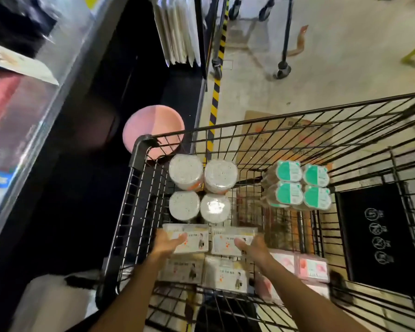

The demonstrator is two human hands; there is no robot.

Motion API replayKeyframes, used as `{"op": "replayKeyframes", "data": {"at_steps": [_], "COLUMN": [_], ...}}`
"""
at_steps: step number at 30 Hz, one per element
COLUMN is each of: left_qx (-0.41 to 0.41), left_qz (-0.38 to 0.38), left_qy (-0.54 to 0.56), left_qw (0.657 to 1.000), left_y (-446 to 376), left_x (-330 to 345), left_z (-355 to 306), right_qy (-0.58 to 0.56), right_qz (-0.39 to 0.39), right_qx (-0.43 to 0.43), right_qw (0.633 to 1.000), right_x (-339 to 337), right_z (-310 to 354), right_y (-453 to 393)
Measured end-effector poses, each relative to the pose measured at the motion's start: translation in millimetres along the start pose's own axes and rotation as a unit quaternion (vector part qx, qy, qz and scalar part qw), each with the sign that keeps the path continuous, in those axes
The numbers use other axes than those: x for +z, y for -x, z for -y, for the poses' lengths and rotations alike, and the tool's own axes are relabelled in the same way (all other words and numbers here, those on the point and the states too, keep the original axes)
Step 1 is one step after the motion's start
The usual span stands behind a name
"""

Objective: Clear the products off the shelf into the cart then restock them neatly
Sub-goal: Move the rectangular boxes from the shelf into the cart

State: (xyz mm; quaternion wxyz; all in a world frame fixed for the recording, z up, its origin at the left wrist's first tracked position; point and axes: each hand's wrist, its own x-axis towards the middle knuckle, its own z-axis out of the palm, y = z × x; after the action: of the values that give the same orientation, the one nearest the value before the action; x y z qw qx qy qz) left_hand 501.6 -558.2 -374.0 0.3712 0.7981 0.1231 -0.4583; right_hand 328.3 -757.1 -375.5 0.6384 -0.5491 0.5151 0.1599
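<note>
Both my hands reach down into a black wire cart (139,149). My left hand (167,243) grips a clear rectangular box with a white printed label (192,238). My right hand (253,248) grips a matching box (228,243) beside it. Two more such boxes (223,276) lie beneath, nearer to me. Several round clear tubs of white swabs (186,171) stand at the cart's far left. A cluster of green-lidded packs (300,185) sits at the far right. Pink-labelled packs (313,268) lie at the near right.
A dark shelf unit (86,111) with a clear front lip (34,116) runs along the left. A round pink disc (153,128) lies on its lower level by the cart corner. Yellow-black tape (215,104) marks the floor. A wheeled rack (283,65) stands farther off.
</note>
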Motion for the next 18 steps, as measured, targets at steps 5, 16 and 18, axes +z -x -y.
{"op": "replayKeyframes", "data": {"at_steps": [5, 16, 18], "left_qx": [0.024, 0.056, 0.050], "left_qz": [0.005, -0.130, -0.121], "left_qy": [-0.034, -0.201, -0.198], "left_qw": [0.999, 0.969, 0.971], "left_y": [-9.6, -6.6, -3.1], "left_x": [-1.8, 12.4, 11.5], "left_z": [-3.4, -0.7, -2.7], "right_qy": [0.046, 0.267, 0.274], "right_qz": [-0.018, -0.124, -0.118], "right_qx": [0.006, 0.043, 0.046], "right_qw": [0.999, 0.955, 0.953], "right_x": [10.0, 27.4, 27.4], "right_z": [-9.3, -16.6, -18.9], "right_y": [-5.9, -11.8, -14.5]}}
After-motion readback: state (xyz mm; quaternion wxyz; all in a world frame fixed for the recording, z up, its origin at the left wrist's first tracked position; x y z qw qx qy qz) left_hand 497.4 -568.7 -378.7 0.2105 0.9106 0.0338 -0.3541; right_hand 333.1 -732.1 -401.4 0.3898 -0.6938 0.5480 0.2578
